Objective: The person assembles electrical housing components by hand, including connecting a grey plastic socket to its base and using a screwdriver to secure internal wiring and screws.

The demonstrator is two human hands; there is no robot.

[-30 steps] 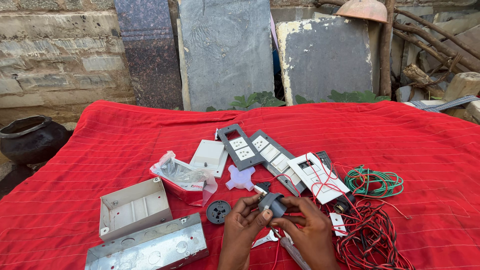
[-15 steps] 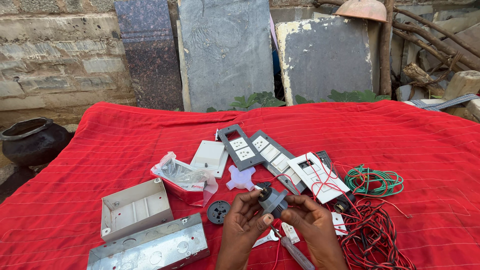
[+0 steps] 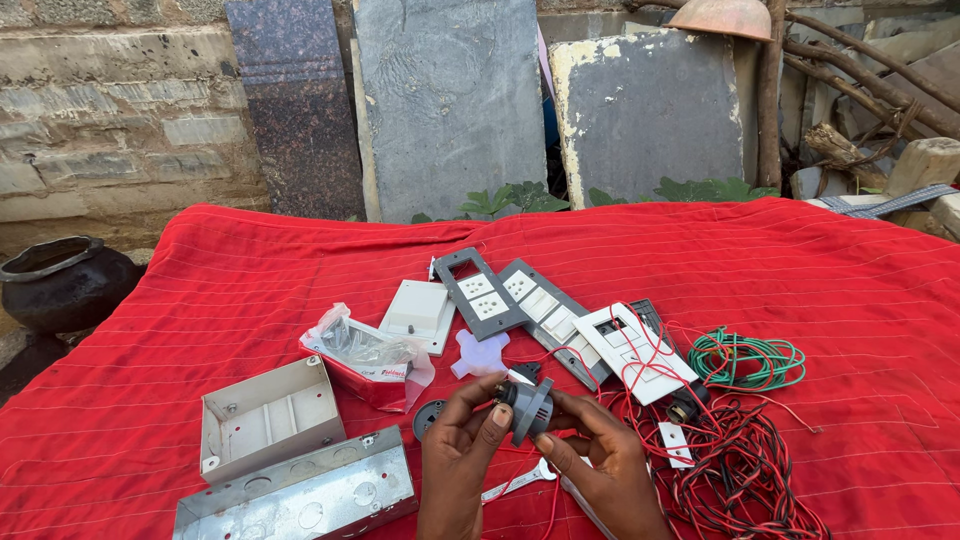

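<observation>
Metal boxes (image 3: 290, 470) left of hands (image 3: 540, 450)

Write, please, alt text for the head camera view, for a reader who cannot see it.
Two bare hands, left hand and right hand, hold a small grey round electrical part above a red cloth. Around them lie switch plates, metal boxes, and red and black wires.

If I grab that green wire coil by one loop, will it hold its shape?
Probably not: the green coil looks loosely wound with no tie visible, so loops would likely sag. It looks thin, so probably light. It may snag the red wires beside it.
</observation>
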